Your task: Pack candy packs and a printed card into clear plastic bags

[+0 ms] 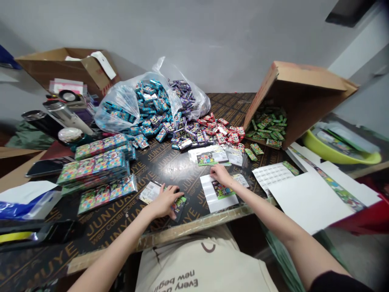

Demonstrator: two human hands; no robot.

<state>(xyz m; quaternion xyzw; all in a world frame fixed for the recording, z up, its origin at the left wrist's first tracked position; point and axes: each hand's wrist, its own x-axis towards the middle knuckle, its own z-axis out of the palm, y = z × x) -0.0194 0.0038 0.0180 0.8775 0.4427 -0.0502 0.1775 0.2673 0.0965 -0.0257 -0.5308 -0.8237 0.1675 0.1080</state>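
Observation:
My left hand (165, 201) lies over a flat printed packet (179, 206) with a dark, green and colourful face near the table's front edge. Its fingers and thumb are spread across the packet. A pale printed packet (151, 191) shows beside its knuckles. My right hand (221, 175) has curled fingers, closed at the upper edge of a dark and green printed packet (223, 192). That packet lies on a white sheet (212, 205); what the fingertips pinch is hidden. Beyond this hand lie more flat printed packets (209, 157).
Small blue boxes (154, 97), purple boxes (199, 137) and red boxes (223, 132) spill from clear bags (120, 103). A tipped carton (310, 77) holds green boxes (269, 125). Wrapped bundles (97, 166) stack at left; white sheets (299, 198) and a yellow basin (363, 159) are right.

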